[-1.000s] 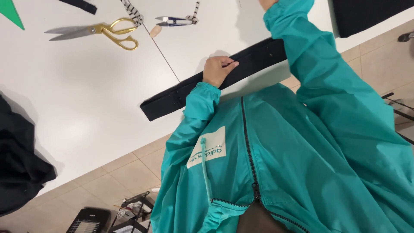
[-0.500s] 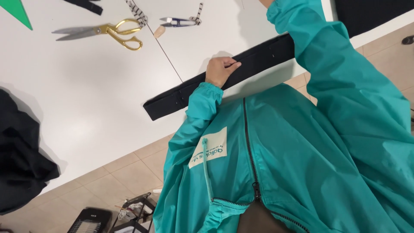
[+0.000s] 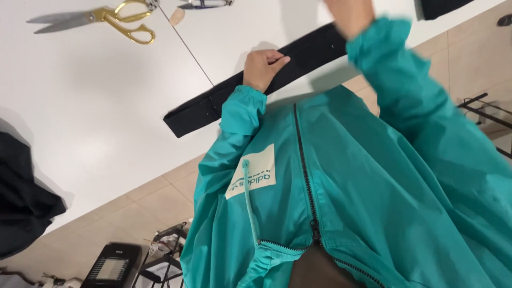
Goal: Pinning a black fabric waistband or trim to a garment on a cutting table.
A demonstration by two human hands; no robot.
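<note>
A long black fabric strip [image 3: 213, 104] lies slantwise on the white table [image 3: 96, 117], near its edge. My left hand [image 3: 261, 66], in a teal jacket sleeve, grips the strip about midway, with the fingers curled over its far edge. My right hand [image 3: 349, 16] is blurred at the top of the view, just above the strip's far end. Its fingers are not clear enough to tell whether it holds anything.
Gold-handled scissors [image 3: 114, 18] and small thread snips [image 3: 205, 4] lie at the table's far side, and a thin dark thread [image 3: 192, 50] runs toward the strip. Black cloth [image 3: 21, 202] hangs at the left. Below are a tiled floor, a black device [image 3: 112, 264] and a metal rack [image 3: 485, 114].
My right hand has dropped further into view and is in motion. My left hand keeps its grip on the strip, which has barely shifted.
</note>
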